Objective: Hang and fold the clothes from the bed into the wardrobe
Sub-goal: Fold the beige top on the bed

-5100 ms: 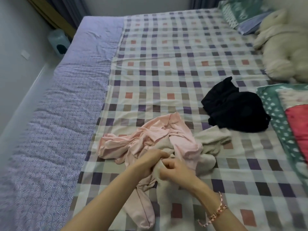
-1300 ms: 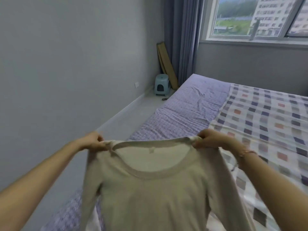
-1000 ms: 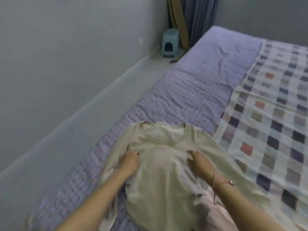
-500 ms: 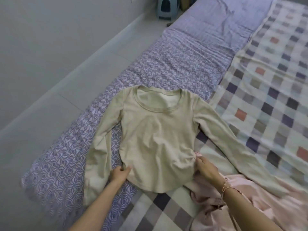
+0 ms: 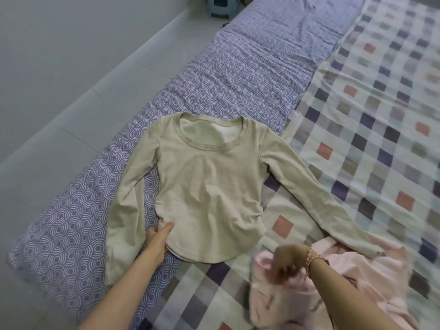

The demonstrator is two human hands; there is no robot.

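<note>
Head view: looks down on a bed (image 5: 238,72), with the beige top (image 5: 207,186) as landmark.
Checked sheet (image 5: 371,110): to the right of the top, running under its right-side sleeve.
Top: spread flat, neckline far, sleeves out, not yet folded.
Pink garment (image 5: 333,289): crumpled just below and right of the top, touching one cuff.
Left hand (image 5: 158,241): at the top's lower left hem, thumb and fingers pinching the cloth.
Right hand (image 5: 288,260): over the pink garment, blurred; fingers bent, grip cannot be told.
Progress: early, I judge. One top is laid out, nothing is folded, and the wardrobe is out of sight.
</note>
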